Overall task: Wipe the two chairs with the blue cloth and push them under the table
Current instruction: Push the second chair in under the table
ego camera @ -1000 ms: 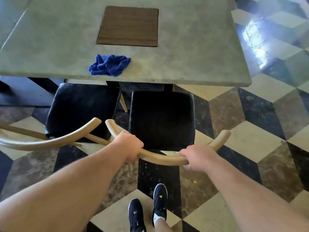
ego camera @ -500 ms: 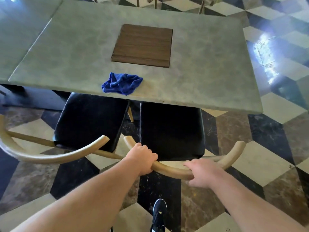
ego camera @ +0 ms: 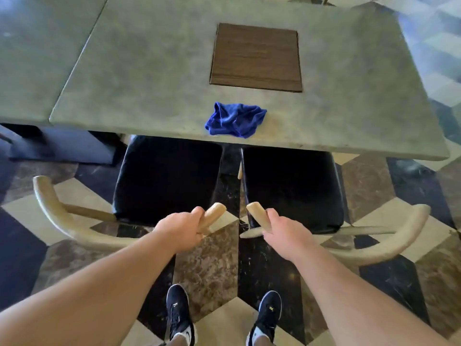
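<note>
Your left hand (ego camera: 180, 229) is wrapped around the inner end of the left chair (ego camera: 164, 181)'s curved wooden back rail, and your right hand (ego camera: 282, 236) is wrapped the same way around the inner end of the right chair (ego camera: 289, 188)'s rail, so you hold one chair in each fist. Take the table (ego camera: 149, 71) as your landmark: both black seats already sit partly beneath its near edge, with their rear halves and the pale back rails on your side of it. The blue cloth (ego camera: 235, 119) lies crumpled on the table close to that near edge, above the gap between the two seats and in neither hand, so the wiping looks finished and the pushing is what remains, though I cannot confirm the seats are clean. The chairs stand just beside each other with a narrow strip of floor between them, so keep them parallel or their inner rail ends may knock together. The back rails will probably meet the table's edge and stop you. The patterned floor (ego camera: 209, 268) on your side of the table is open around your shoes (ego camera: 179, 313).
</note>
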A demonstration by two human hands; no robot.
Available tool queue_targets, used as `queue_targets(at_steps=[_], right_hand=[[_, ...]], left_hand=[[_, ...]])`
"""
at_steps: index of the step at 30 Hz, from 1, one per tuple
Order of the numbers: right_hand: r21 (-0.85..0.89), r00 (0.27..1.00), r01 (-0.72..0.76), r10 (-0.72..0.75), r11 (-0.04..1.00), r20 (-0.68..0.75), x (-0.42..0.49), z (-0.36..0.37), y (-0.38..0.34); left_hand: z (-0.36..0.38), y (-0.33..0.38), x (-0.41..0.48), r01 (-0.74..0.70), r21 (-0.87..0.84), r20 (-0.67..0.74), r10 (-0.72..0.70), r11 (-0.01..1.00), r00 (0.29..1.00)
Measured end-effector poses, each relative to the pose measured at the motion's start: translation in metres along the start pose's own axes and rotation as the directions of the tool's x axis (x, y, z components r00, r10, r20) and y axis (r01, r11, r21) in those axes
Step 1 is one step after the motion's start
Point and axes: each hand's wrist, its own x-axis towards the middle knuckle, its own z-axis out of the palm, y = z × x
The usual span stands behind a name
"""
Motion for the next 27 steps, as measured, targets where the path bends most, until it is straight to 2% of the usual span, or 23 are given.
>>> queue_targets(at_steps=[4, 9, 27], right_hand=[[-0.018, 0.999, -0.041, 0.040, 0.999, -0.020, 0.002, 0.008, -0.021], [0.003, 0.998, -0.021, 0.021, 1.000, -0.066, 0.010, 0.019, -0.046], [-0.015, 0.996, 0.004, -0.005, 1.000, -0.094, -0.002, 0.036, -0.032]], left_hand=[[0.004, 0.001, 0.004, -0.057, -0.047, -0.032, 0.056, 0.997, 0.998], [0.010, 0.009, 0.008, -0.040, -0.069, -0.059, 0.036, 0.997, 0.998], [0.012, 0.014, 0.005, -0.013, -0.081, -0.119, 0.003, 0.997, 0.993]])
